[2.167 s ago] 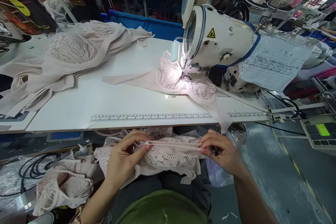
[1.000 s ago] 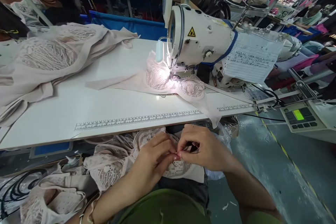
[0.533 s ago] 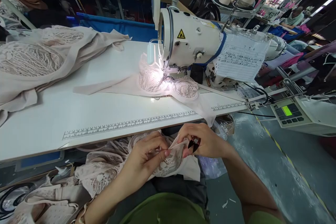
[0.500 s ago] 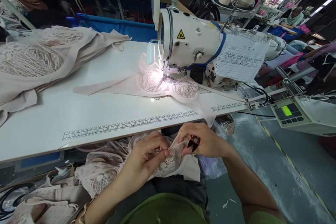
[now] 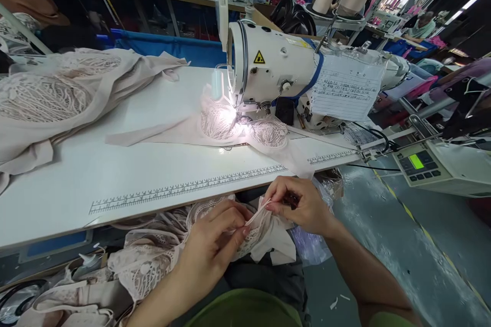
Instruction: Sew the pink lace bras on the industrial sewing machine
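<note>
In my lap, below the table's front edge, lies a pale pink lace garment piece point(image 5: 258, 237). My left hand point(image 5: 213, 242) pinches its edge strip between thumb and fingers. My right hand point(image 5: 301, 204) grips the same strip a little to the right and holds a small dark thread snipper, mostly hidden in the palm. The strip runs taut between the two hands. More lace pieces point(image 5: 149, 260) trail off to the left of my lap.
A white sewing machine point(image 5: 274, 69) stands on the white table point(image 5: 115, 173), with a lace piece point(image 5: 238, 125) lit under its needle. A heap of lace garments point(image 5: 53, 94) fills the table's left end. A control box point(image 5: 420, 166) sits at the right; other workstations stand behind.
My hands drew together from a wide hold on the lace piece to a close pinch on its edge strip. The view drifted right and the hands rose slightly.
</note>
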Demonstrator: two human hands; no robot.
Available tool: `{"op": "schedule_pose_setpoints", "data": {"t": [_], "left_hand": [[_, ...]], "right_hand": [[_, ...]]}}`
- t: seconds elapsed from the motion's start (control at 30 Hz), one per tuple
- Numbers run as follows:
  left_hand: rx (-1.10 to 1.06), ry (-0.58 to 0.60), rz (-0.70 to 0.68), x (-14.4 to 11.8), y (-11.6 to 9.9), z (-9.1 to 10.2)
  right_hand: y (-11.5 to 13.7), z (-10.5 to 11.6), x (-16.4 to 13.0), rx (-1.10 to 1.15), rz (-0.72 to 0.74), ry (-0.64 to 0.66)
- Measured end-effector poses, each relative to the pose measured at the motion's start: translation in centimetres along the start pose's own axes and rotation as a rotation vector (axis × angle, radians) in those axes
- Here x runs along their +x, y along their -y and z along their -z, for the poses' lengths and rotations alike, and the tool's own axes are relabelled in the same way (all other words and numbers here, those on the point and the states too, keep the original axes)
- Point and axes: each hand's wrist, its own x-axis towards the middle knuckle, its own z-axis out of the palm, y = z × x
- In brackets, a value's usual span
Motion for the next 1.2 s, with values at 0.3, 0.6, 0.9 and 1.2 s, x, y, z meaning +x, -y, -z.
{"op": "schedule_pose_setpoints", "data": {"t": [0.3, 0.6, 0.9, 1.2], "left_hand": [[-0.041, -0.009, 0.098, 0.1, -0.4, -0.6], [-0.161, -0.064, 0.348, 1.3, 0.3, -2.4], [-0.417, -0.094, 0.42, 1.6, 0.6, -2.2], [-0.454, -0.044, 0.449, 1.8, 0.7, -1.9]], "right_hand": [[0.4, -0.4, -0.2, 0.027, -0.089, 0.024], [0.9, -1.1, -0.4, -0.118, -0.122, 0.084], [-0.4, 0.1, -0.7, -0.11, -0.191, 0.152], [-0.2, -1.0, -0.6, 0.16, -0.27, 0.197]]}}
